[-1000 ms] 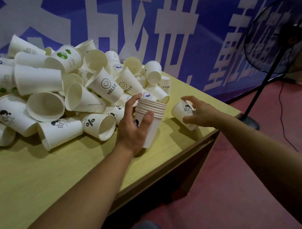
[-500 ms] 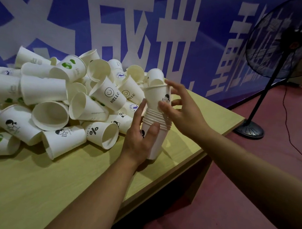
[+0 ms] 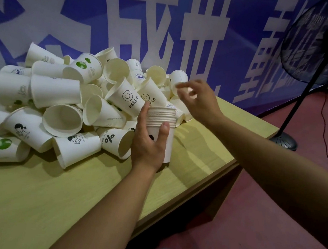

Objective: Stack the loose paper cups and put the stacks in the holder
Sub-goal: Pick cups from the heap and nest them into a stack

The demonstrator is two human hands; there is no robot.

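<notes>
A stack of several nested white paper cups (image 3: 163, 116) stands upright on the yellow-green table (image 3: 43, 196), near its right end. My left hand (image 3: 148, 143) grips the stack round its side, thumb on the right and fingers on the left. My right hand (image 3: 200, 102) hovers above and behind the stack with loosely curled fingers that hold nothing, its fingertips close to a loose cup (image 3: 178, 79) at the back of the pile. A big heap of loose printed cups (image 3: 62, 93) covers the table's left and back. No holder is in view.
A blue banner wall with white characters (image 3: 173, 20) runs directly behind the table. A black standing fan (image 3: 326, 41) with a round base (image 3: 283, 140) and a trailing cable stands on the red floor to the right. The table's front edge runs diagonally below my arms.
My right hand picked a cup from the table's right end, dropped it onto the stack and has now lifted away toward the back of the pile. My left hand kept its hold.
</notes>
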